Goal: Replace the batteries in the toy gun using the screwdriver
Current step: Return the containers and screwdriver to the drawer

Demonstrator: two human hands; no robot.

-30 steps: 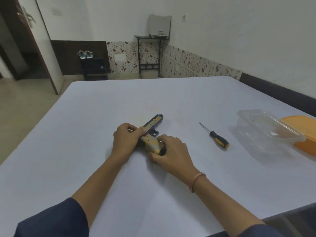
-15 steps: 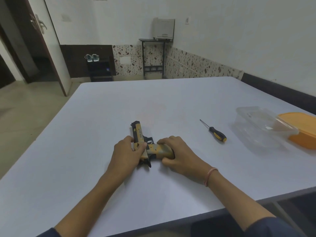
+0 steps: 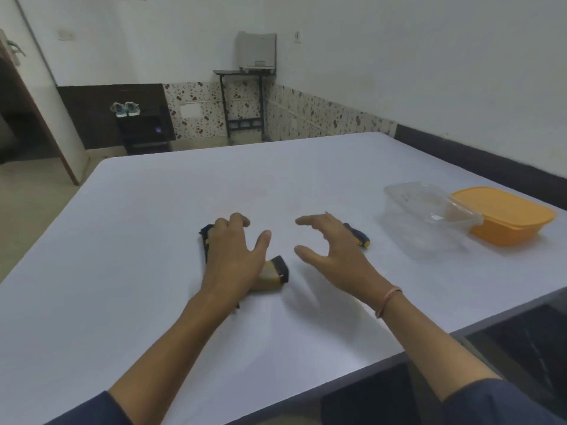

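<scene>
toy gun (image 3: pixel 273 273) lay on white desk (image 3: pixel 153 240), mostly under left hand (image 3: pixel 234 256), fingers spread flat over it | right hand (image 3: pixel 331 250) hovered open, holding nothing | screwdriver (image 3: pixel 357 236) just behind it | clear container (image 3: pixel 429 219) beside orange tub (image 3: pixel 506 219)

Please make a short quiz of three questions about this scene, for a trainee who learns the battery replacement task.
1. True or false: the right hand is holding the screwdriver.
2. Which hand lies on the toy gun? A) left hand B) right hand C) both
3. Fill in: the clear container stands directly beside the ____ container, on the table.

Key
1. False: it is open, above the table, with the screwdriver just behind it.
2. A
3. orange
</scene>
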